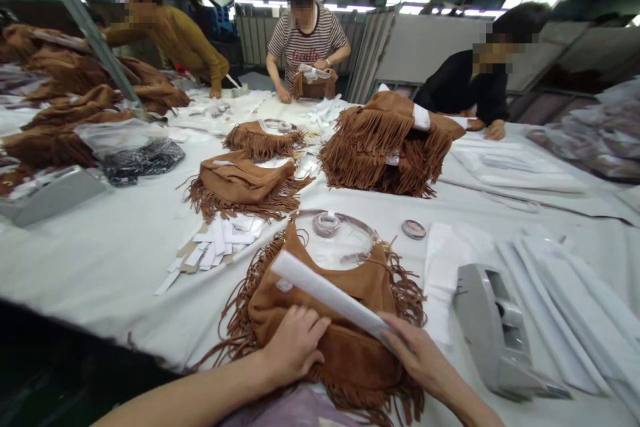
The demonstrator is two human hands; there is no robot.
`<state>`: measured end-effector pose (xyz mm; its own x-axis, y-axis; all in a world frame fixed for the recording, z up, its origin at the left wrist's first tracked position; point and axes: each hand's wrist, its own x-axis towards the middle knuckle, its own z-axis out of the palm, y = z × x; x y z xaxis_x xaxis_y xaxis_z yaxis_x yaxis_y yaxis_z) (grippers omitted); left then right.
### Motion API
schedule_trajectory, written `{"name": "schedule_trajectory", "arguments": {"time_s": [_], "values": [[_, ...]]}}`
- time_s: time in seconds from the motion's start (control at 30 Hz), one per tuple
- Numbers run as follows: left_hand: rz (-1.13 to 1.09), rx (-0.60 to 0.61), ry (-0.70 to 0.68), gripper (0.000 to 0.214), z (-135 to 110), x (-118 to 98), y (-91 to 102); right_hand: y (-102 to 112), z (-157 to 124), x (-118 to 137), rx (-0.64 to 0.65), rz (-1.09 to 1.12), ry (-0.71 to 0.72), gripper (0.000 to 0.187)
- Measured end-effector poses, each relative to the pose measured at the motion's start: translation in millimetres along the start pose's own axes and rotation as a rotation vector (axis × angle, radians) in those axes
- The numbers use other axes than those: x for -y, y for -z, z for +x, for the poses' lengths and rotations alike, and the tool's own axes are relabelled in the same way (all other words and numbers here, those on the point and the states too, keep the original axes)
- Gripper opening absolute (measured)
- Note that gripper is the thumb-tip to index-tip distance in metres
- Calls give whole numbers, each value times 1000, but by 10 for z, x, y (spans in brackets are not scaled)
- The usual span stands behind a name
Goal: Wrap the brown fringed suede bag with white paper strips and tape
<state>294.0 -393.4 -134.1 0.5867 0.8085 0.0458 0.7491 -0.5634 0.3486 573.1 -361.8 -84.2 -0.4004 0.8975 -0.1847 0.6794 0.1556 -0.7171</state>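
Observation:
A brown suede fringed bag [350,353] lies on the white table [100,260] right in front of me. My left hand [293,343] rests on its lower left part, fingers curled and pressing the suede. My right hand [415,350] pinches the near end of a long white folded paper strip [325,292], which slants across the bag toward the upper left. The bag's strap loops behind it around a small tape roll [326,223].
A grey tape dispenser [495,330] stands at my right, beside stacked white sheets [565,300]. Loose white strips [215,247] and more fringed bags [240,183] and a pile of bags [385,147] lie farther off. Three people work at the far side.

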Motion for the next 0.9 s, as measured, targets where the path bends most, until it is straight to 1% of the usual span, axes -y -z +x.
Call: {"name": "schedule_trajectory", "arguments": {"time_s": [0.07, 0.17, 0.2, 0.27, 0.33, 0.4, 0.57, 0.67, 0.77, 0.9], "values": [[106, -63, -32, 41, -28, -83, -36, -15, 39, -70, 9, -23, -2, 45], [239, -223, -116, 16, -55, -153, -88, -18, 81, -155, 17, -51, -1, 46], [263, -282, -139, 11, -63, -165, -99, -14, 91, -165, 22, -56, 10, 44], [293, -365, -170, 11, -77, -178, -108, 0, 111, -153, 43, -57, 43, 42], [318, -383, -184, 12, -89, -182, -101, 16, 136, -108, 82, -59, 76, 39], [343, -362, -190, 12, -100, -182, -87, 30, 169, -42, 107, -68, 95, 37], [316, -313, -195, 14, -126, -199, -78, 98, 230, 185, 92, -58, 103, 36], [293, -307, -182, 16, -141, -206, -112, 170, 237, 318, 122, -24, 130, 33], [286, -345, -191, 16, -158, -202, -171, 187, 231, 357, 152, -18, 147, 31], [243, -443, -224, 16, -156, -199, -188, 68, 209, 264, 173, -111, 155, 27]]}}
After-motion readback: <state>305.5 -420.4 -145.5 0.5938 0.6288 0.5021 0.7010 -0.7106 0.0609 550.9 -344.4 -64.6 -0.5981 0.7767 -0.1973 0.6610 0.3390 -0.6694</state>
